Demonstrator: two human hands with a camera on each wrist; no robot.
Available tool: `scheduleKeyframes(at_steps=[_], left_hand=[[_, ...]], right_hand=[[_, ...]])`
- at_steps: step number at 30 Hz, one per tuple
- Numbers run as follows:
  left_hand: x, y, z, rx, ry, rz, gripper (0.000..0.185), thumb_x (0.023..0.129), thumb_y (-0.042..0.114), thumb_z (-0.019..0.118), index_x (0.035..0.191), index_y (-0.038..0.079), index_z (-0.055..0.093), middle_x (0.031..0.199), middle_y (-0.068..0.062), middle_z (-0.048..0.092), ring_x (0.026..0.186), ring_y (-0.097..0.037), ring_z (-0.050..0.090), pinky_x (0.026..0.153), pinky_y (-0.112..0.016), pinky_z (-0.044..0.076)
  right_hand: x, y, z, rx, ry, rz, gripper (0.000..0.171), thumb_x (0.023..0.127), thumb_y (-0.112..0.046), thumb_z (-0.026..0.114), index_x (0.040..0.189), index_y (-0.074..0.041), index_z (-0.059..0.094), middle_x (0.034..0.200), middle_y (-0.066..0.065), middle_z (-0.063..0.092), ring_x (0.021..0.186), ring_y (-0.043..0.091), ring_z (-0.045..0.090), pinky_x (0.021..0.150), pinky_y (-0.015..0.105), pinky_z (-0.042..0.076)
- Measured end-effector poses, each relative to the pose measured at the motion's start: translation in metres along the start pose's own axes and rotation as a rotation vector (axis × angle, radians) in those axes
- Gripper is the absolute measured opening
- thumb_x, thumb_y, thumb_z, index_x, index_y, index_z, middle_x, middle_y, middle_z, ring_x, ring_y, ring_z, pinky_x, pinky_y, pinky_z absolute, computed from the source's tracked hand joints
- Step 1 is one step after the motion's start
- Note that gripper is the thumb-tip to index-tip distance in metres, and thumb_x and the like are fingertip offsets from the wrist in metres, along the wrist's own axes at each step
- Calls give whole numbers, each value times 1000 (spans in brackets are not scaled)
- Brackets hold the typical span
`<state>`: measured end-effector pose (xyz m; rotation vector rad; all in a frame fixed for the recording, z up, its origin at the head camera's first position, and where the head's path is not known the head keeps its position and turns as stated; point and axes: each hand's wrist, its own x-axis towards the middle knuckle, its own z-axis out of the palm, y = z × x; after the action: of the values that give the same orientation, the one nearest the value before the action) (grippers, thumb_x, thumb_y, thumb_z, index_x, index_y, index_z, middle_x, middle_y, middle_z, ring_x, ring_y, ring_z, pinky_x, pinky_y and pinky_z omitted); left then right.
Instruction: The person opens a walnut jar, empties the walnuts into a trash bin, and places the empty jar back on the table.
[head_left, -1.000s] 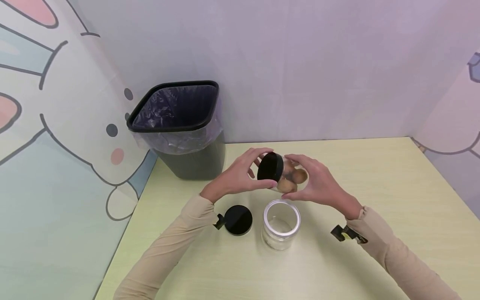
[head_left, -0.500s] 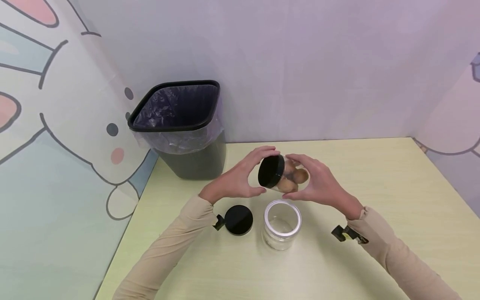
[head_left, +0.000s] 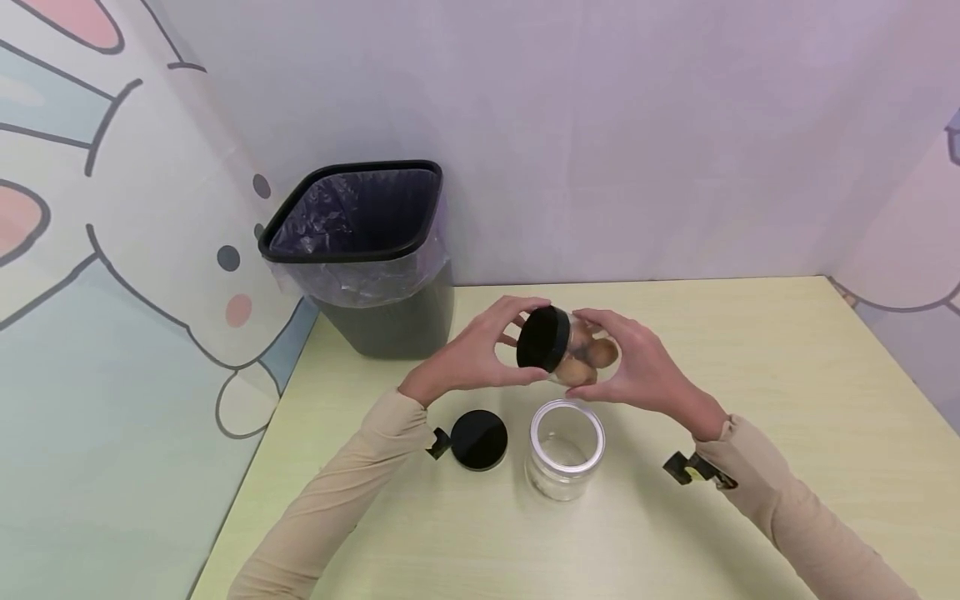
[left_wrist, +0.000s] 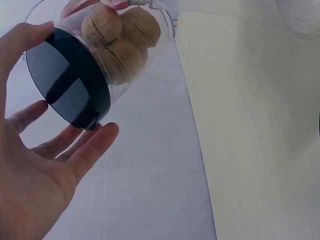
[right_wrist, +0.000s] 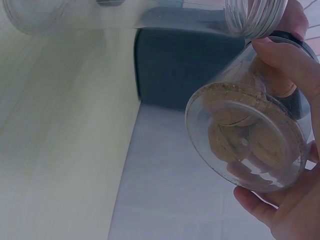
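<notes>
A clear jar (right_wrist: 200, 117) with several walnuts (left_wrist: 120, 60) inside is held tilted above the table, its black screw lid (head_left: 543, 337) facing left. My right hand (head_left: 643, 364) grips the jar's body from the right, thumb on the near side and fingers across the far side. Around the lid's rim my left hand (head_left: 483, 350) has its thumb below and its fingers at the far edge. A second clear jar (head_left: 566, 475) stands uncovered just under the hands, and its black lid (head_left: 478, 440) lies flat on the table to its left.
A grey bin (head_left: 382, 321) with a black rim and a plastic liner stands at the table's back left corner. The pale wooden table (head_left: 750, 375) meets a light wall (head_left: 637, 167) behind. At the left is a panel with a cartoon rabbit (head_left: 172, 225).
My left fingers came away from the lid half a second ago and now grip it again. The right hand and the jar have stayed nearly in place.
</notes>
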<state>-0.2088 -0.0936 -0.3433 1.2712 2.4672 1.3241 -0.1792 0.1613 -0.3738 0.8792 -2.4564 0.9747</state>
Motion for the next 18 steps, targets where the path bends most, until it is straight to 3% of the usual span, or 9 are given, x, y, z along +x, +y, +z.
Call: scheduleKeyframes(at_steps=[4, 8, 12, 18], left_hand=[[0, 0, 1, 7, 16, -58, 79, 74, 37, 79, 141, 31, 38, 127, 5, 47, 102, -14, 51, 78, -24, 52], [0, -1, 1, 29, 8, -64, 80, 74, 41, 79, 141, 34, 36, 129, 7, 46, 107, -11, 50, 79, -25, 51], [2, -2, 0, 52, -30, 8, 87, 72, 36, 81, 144, 29, 33, 139, 9, 38, 121, -10, 41, 89, -31, 47], [3, 1, -2, 79, -85, 127, 91, 71, 12, 78, 147, 21, 29, 151, 4, 25, 137, -11, 24, 104, -40, 35]], right_hand=[[0, 0, 0, -2, 0, 3, 94, 51, -38, 92, 131, -10, 51, 119, 2, 60, 100, 17, 58, 83, 42, 46], [-1, 1, -1, 0, 3, 7, 93, 52, -37, 92, 132, -11, 51, 119, 1, 60, 101, 16, 57, 84, 40, 46], [-1, 2, -1, 3, 1, 13, 93, 52, -36, 92, 132, -11, 51, 119, 1, 60, 101, 15, 57, 84, 38, 46], [-2, 3, -2, 5, 3, 17, 95, 50, -37, 92, 132, -10, 51, 121, 4, 60, 103, 19, 58, 85, 41, 45]])
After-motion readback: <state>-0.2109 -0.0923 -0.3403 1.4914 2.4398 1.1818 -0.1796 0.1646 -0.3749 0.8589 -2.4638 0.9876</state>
